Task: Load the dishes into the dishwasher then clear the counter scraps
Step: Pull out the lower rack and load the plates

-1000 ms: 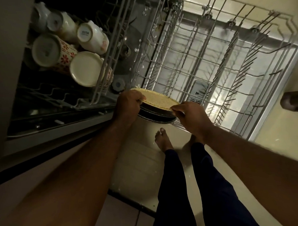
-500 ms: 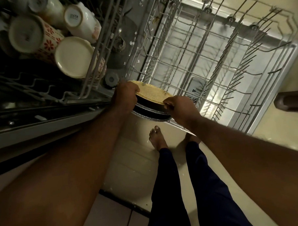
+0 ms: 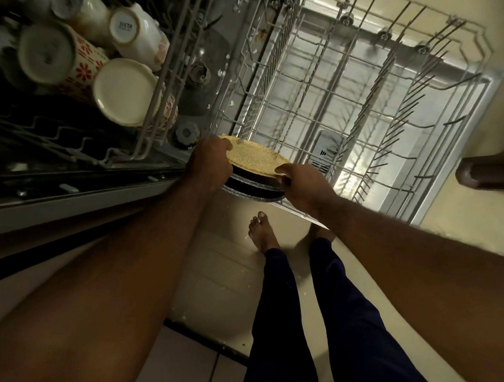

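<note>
Both of my hands hold a small stack of plates at the near edge of the pulled-out lower dishwasher rack [image 3: 356, 105]. The top plate [image 3: 255, 157] is yellowish and speckled, with dark plates [image 3: 253, 185] under it. My left hand [image 3: 212, 163] grips the stack's left side, thumb over the top plate's rim. My right hand [image 3: 302, 188] pinches the stack's right edge. The lower rack's wire tines hold no dishes. The upper rack [image 3: 154, 102] on the left carries upturned cups [image 3: 122, 91], some with red flower patterns.
The open dishwasher door [image 3: 435, 188] lies under the lower rack. A dark wooden piece [image 3: 489, 174] juts in at the right edge. My legs in dark trousers and a bare foot [image 3: 261, 233] stand on the pale floor beside the door.
The view has shifted slightly; the hands and the plate stack stay at the rack's near edge with the same hold.
</note>
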